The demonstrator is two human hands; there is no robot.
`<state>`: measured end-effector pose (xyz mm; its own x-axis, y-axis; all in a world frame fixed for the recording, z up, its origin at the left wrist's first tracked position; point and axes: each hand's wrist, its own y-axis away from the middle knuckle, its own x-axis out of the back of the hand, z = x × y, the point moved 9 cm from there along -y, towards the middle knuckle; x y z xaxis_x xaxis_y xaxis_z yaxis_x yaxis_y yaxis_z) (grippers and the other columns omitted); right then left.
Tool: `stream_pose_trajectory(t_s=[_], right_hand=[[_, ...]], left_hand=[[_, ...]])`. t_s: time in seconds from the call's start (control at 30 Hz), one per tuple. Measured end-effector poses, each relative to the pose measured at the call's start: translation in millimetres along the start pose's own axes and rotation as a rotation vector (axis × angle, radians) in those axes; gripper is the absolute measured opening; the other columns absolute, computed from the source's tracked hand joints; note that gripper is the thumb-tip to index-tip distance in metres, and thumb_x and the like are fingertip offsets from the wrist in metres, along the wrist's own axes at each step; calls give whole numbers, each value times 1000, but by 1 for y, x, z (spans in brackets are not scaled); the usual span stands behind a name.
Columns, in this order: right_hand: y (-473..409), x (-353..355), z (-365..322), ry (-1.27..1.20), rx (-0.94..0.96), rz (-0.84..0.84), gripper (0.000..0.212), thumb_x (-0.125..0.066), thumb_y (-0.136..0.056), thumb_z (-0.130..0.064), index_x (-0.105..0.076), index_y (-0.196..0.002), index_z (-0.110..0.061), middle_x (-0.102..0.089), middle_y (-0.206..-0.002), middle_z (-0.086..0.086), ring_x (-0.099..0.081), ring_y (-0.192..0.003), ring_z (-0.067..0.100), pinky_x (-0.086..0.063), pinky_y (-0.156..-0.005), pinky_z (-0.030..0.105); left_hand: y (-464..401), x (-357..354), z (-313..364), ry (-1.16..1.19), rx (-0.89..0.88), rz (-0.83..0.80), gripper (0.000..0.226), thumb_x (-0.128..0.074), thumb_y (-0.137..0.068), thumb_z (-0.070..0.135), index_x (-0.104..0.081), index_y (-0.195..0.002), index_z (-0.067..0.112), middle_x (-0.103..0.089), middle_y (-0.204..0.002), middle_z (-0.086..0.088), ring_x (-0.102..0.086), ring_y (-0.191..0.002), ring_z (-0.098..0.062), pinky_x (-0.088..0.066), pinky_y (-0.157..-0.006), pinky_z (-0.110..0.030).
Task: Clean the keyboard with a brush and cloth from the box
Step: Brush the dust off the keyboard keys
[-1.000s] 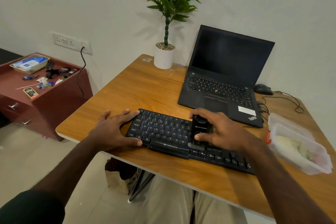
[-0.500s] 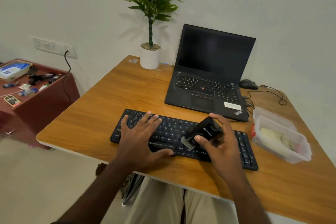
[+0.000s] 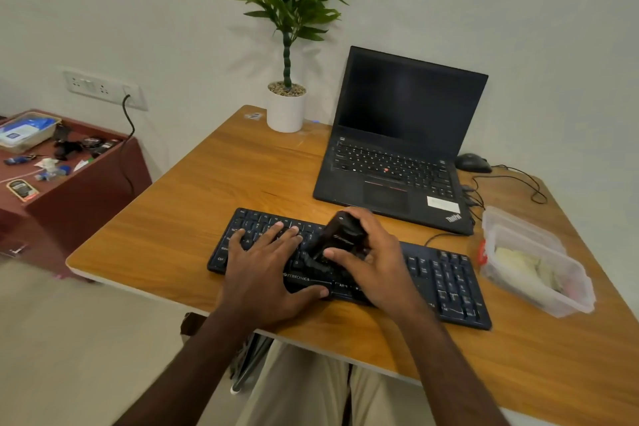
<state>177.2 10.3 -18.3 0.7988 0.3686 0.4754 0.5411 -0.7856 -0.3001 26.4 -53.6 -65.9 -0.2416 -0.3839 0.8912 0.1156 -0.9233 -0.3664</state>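
On the wooden desk (image 3: 193, 218) the right hand (image 3: 377, 263) grips the black brush (image 3: 340, 239), bristles on the middle keys of the keyboard (image 3: 446, 284); the left hand (image 3: 266, 270) lies flat, fingers spread, steadying it; brushing seems under way; the cloth (image 3: 515, 261) waits unused in the box (image 3: 539, 290).

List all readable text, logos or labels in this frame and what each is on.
"ZEBRONICS": front edge of the black keyboard, by the spacebar.
"ThinkPad": palm rest corner of the laptop.
"Ctrl", "Alt": keyboard keys; other key legends are too small.
Logo on the brush in the right hand: blurred.
White laptop sticker: unreadable.
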Motion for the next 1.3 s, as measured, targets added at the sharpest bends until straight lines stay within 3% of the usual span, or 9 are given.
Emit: stream_pose_trajectory(t_s=[0.27,0.4,0.57,0.7,0.9,1.07,1.17,1.3], right_hand=[[12,55,16,253,-45,-139,56,-78,-87,-24,-50,-133,-38,-62,-116,-21,-61,-107,-2,-58,-85,27],[11,38,10,140,-17,-108,51,-79,-87,-20,-53,-129,-34,-64,-110,-20,-64,-104,4,-58,-79,26],[1,-6,8,38,-15,-36,54,-78,-87,-26,-50,-132,-38,-67,-113,-14,-67,-103,9,-60,-83,42],[-5,4,7,-83,-7,35,51,-80,-85,-20,-56,-128,-32,-67,-111,-10,-67,-101,21,-59,-81,52],[14,31,15,139,21,-127,51,-76,-89,-22,-51,-132,-34,-63,-115,-19,-64,-107,7,-59,-83,34],[9,50,11,246,18,-115,52,-77,-88,-25,-49,-129,-41,-61,-113,-24,-61,-106,-2,-57,-81,20],[8,14,3,174,51,-125,50,-76,-89,-26,-51,-132,-33,-64,-114,-17,-64,-104,2,-58,-80,24],[-4,-4,0,47,43,-37,50,-77,-88,-25,-52,-129,-36,-65,-109,-19,-67,-102,7,-60,-81,33]], left_hand=[[0,1,-1,1,13,5,103,-37,-68,97,-58,-137,23,-51,-148,7,-37,-143,-11,-19,-114,-64],[0,1,-1,-6,17,-3,105,-36,-68,98,-57,-137,23,-52,-147,6,-39,-143,-12,-20,-114,-64],[-1,0,-2,-8,17,-5,103,-37,-69,97,-58,-136,22,-53,-146,6,-40,-142,-13,-21,-113,-64],[-1,0,-3,-13,19,-22,105,-33,-69,98,-56,-138,22,-51,-148,6,-38,-143,-13,-18,-114,-64],[-1,1,-3,-4,22,-4,107,-31,-68,99,-57,-137,22,-51,-148,6,-38,-143,-13,-18,-114,-64],[-1,0,-4,-1,27,-8,108,-30,-67,99,-57,-138,22,-52,-147,5,-38,-143,-13,-18,-114,-64],[-1,0,-3,-9,28,-16,107,-32,-67,99,-56,-138,22,-51,-148,6,-38,-143,-13,-18,-114,-65],[-1,1,-2,-2,17,-11,105,-33,-69,97,-58,-136,20,-54,-146,4,-40,-142,-14,-21,-112,-66]])
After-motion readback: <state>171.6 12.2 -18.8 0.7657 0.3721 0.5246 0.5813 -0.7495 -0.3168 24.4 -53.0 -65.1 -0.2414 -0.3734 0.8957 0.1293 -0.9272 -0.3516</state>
